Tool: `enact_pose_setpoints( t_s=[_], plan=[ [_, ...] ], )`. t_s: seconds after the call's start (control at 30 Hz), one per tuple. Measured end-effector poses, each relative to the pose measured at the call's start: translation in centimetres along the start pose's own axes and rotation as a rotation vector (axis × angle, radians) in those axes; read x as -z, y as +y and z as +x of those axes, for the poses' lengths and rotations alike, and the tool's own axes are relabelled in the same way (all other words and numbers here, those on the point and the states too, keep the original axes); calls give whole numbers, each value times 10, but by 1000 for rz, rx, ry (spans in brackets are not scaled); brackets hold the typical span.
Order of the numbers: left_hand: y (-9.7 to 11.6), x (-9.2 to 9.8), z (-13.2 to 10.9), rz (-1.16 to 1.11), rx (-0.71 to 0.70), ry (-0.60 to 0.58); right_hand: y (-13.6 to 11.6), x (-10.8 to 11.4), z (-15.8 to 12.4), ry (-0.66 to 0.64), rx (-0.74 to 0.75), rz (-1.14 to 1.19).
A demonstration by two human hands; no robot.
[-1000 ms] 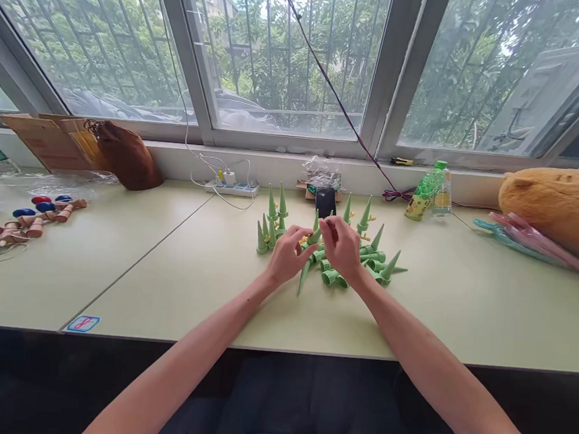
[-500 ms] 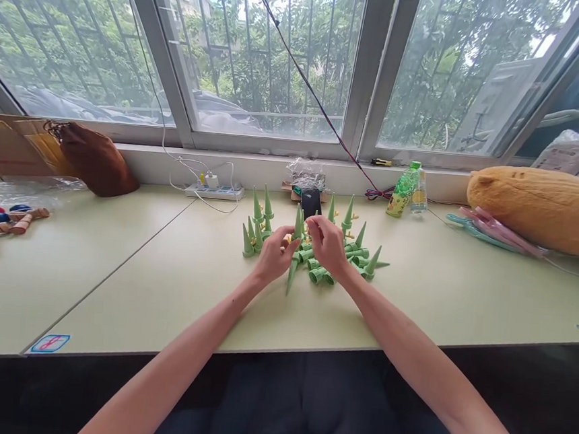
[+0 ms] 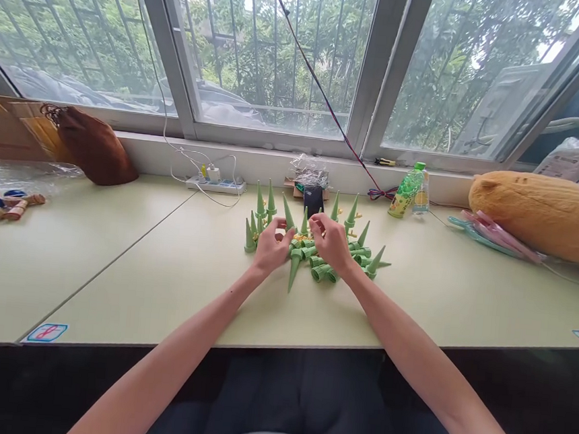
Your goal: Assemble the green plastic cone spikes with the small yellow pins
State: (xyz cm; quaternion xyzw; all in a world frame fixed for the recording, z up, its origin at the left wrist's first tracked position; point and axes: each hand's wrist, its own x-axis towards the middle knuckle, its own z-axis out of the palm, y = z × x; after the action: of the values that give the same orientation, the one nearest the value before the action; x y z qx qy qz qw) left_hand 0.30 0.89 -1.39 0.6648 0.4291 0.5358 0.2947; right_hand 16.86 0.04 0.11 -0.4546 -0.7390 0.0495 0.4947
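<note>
Your left hand point(image 3: 270, 248) grips a green spike point(image 3: 288, 213) by its lower end, tip up, probably to leave its length free, while your right hand point(image 3: 333, 243) brings its fingertips together close by, any hold impossible to tell, and green tubes point(image 3: 323, 270) lie near on the table point(image 3: 189, 262), likely for easy reach.

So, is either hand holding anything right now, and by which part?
The left hand holds a green watering spike near its wide base, point up; whether the right hand pinches anything cannot be told.
</note>
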Motion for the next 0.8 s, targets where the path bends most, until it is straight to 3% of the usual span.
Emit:
enact_pose_setpoints(
  t_s=[0.3,0.8],
  plan=[
    [4,0,0,149,-55,124,8,-7,-3,-298,31,-191],
    [7,6,2,196,-199,327,-3,-14,-3,-452,168,-164]
  ],
)
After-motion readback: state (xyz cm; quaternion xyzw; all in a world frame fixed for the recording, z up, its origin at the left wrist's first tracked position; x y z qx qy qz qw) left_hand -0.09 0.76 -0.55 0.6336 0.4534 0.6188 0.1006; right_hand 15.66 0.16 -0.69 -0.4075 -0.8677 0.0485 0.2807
